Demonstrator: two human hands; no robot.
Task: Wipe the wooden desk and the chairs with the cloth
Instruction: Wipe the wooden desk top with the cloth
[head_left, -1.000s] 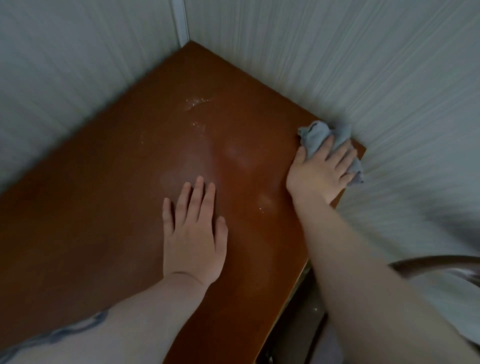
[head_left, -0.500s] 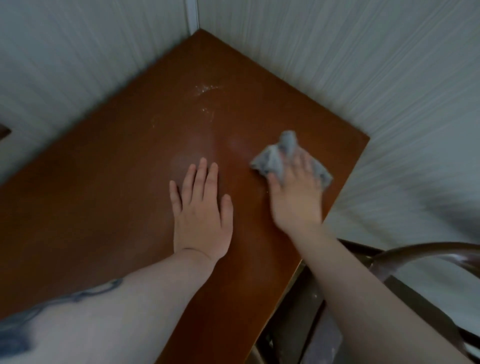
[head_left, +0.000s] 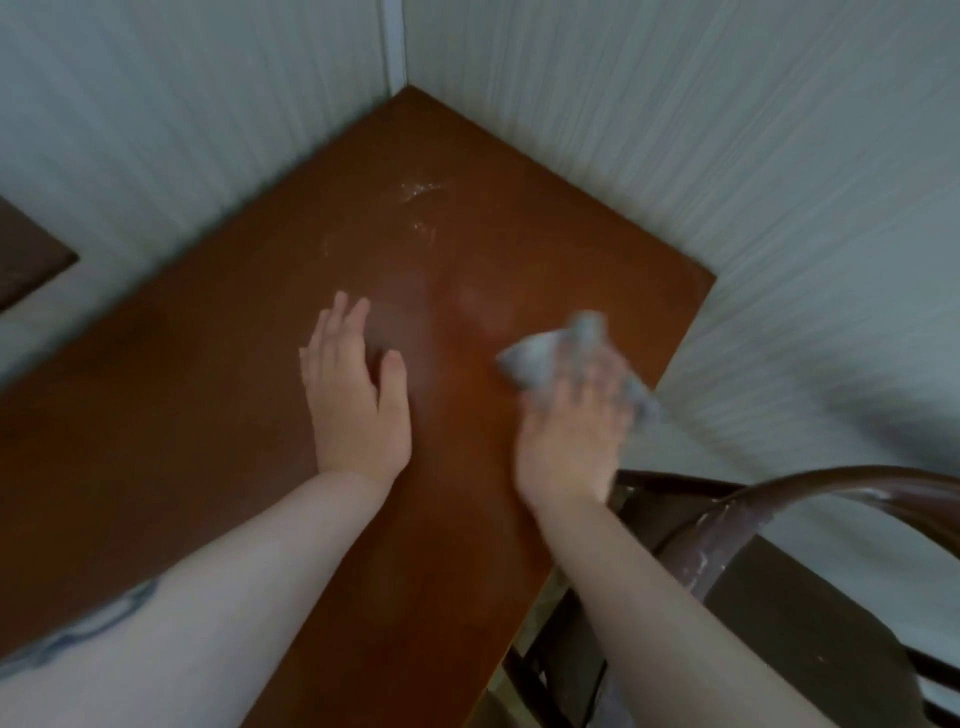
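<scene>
Cloth (head_left: 540, 358) under flat right hand (head_left: 571, 436) on desk (head_left: 208, 415); left hand (head_left: 353, 400) flat, empty.

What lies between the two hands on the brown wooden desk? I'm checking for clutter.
Head view: only bare brown wooden desk lies between the left hand and the right hand pressing the grey cloth.

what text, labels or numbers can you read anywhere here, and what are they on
None: no readable word, label, brand, number or sign shows in this view.
wooden desk: bare surface with pale smears, no print.
cloth under the right hand: blurred by motion, no label visible.
left forearm: a blue-grey mark, too blurred to tell if it holds letters.
chair and walls: no writing.
</scene>
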